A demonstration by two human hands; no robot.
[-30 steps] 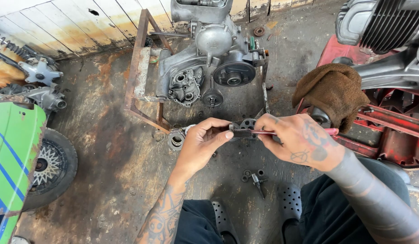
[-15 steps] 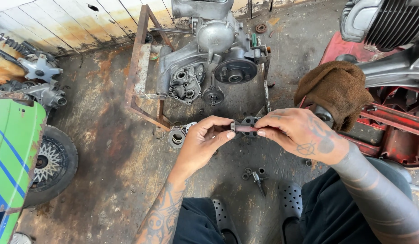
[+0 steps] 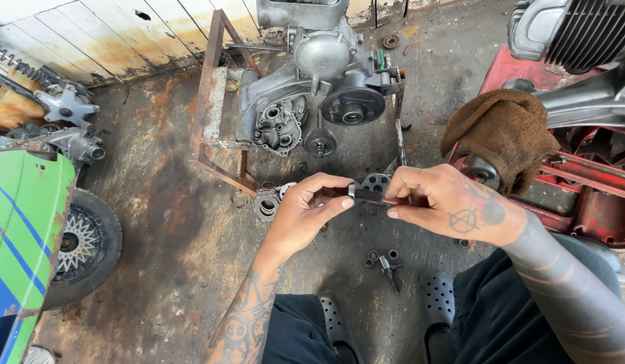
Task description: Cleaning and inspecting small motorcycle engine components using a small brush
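Both hands meet over the stained floor (image 3: pixel 171 222), just in front of the engine (image 3: pixel 312 87). The left hand (image 3: pixel 302 216) pinches one end of a short metal rod (image 3: pixel 367 195) between thumb and fingertips; the right hand (image 3: pixel 454 205) grasps the other end, fingers curled around it. The rod lies level between them, in front of the engine and nearer the person. Behind the rod, toward the engine, a round part with holes (image 3: pixel 376 182) shows. A bearing (image 3: pixel 266 204) lies on the floor left of the hands, near the engine's rusty frame (image 3: pixel 214 114). Small bolts (image 3: pixel 386 263) lie nearer the person, by the black clogs (image 3: pixel 434 296). Right of the engine, a brown rag (image 3: pixel 504 131) drapes over a red machine (image 3: pixel 582 195). Far left of the engine stands a wheel (image 3: pixel 79 246).
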